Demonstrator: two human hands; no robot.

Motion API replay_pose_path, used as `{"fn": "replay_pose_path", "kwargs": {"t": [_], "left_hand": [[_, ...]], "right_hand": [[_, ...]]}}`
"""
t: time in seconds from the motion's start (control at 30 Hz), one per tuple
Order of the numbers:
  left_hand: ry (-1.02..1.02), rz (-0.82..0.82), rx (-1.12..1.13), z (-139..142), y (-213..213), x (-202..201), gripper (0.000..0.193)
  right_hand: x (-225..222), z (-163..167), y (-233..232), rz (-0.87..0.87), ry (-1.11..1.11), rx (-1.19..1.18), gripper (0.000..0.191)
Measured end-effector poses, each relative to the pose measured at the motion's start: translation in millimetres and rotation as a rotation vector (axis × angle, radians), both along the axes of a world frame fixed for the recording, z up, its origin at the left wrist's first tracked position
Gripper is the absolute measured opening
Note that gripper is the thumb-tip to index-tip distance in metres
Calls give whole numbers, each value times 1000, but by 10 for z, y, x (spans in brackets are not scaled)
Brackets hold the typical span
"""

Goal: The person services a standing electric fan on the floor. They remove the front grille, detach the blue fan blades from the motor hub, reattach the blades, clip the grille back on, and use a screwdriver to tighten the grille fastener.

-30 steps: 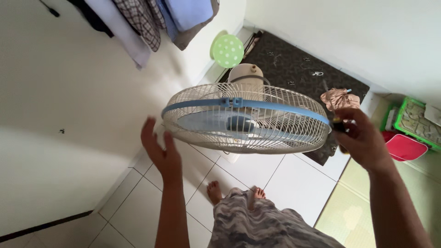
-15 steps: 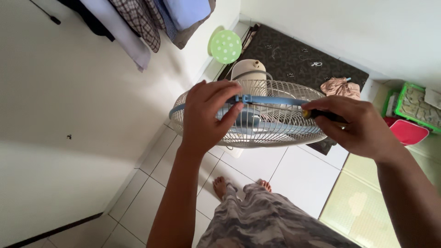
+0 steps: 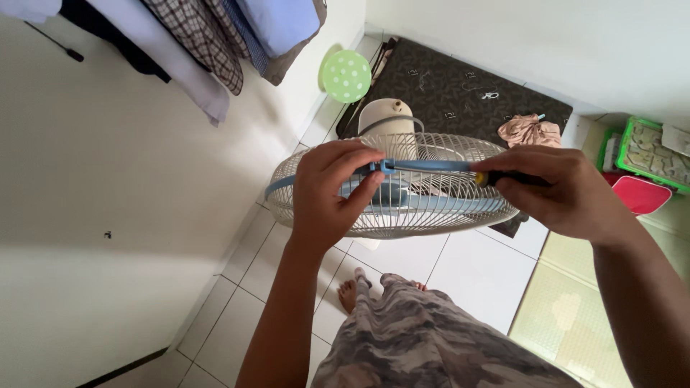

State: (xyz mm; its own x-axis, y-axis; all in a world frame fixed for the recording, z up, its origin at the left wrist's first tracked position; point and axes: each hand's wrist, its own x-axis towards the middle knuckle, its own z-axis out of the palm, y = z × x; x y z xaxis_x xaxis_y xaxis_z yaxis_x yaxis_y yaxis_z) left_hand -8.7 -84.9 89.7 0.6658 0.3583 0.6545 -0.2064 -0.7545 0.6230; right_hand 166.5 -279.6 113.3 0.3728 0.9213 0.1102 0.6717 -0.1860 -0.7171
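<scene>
A standing fan with a white wire grille (image 3: 424, 212) and a blue rim band (image 3: 442, 165) is right in front of me, its cream motor housing (image 3: 386, 118) behind it. My left hand (image 3: 330, 188) grips the top of the blue band, thumb and fingers pinching beside a small blue clip (image 3: 386, 169). My right hand (image 3: 568, 192) is closed on a screwdriver (image 3: 480, 177) with a yellow and black handle. The shaft lies along the band and points at the clip.
Clothes (image 3: 237, 36) hang on the wall at upper left. A green dotted stool (image 3: 346, 75), a dark mat (image 3: 460, 90) with a pink cloth (image 3: 530, 131), a green basket (image 3: 647, 151) and a red tub (image 3: 640, 194) lie beyond. My bare feet (image 3: 350, 293) stand on white tiles.
My left hand rose from open below the fan's left side to gripping the blue rim. The right hand brought the screwdriver in along the rim towards the clip.
</scene>
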Motion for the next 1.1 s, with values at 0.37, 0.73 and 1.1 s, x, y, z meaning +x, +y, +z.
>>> {"fn": "replay_pose_path", "kwargs": {"t": [0.37,0.73,1.1], "left_hand": [[23,2,-27,31,-25,22,19],[26,70,39,10,-39,21,17],[28,87,38,28,-95,12,16]], "right_hand": [[202,207,48,34,-242,-155,22],[82,204,58,38,-576,77,26],[292,13,-66,117,8,5,52]]}}
